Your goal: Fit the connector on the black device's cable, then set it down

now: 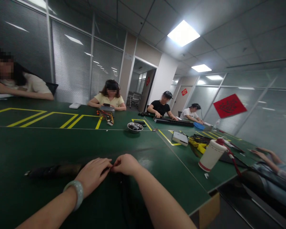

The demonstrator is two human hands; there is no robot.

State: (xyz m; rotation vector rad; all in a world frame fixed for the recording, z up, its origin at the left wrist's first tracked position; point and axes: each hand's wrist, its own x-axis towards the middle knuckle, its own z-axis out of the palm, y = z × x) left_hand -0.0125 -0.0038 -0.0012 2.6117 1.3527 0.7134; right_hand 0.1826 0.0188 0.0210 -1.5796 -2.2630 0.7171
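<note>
A long dark object, perhaps a folded umbrella, lies across the green table in front of me, its light tip pointing left. My left hand rests over its right part, fingers together and bent onto it, a pale bracelet on the wrist. Just right of it, my right hand is closed, thumb and fingertips pinched on something small and dark at the object's end. A dark strip hangs down below the right hand. Both hands' fingertips nearly touch.
A metal bowl with dark items stands ahead. Rightward are a white box, yellow and black gear and a white cup. A wired metal unit sits farther back. Several people sit around the green table.
</note>
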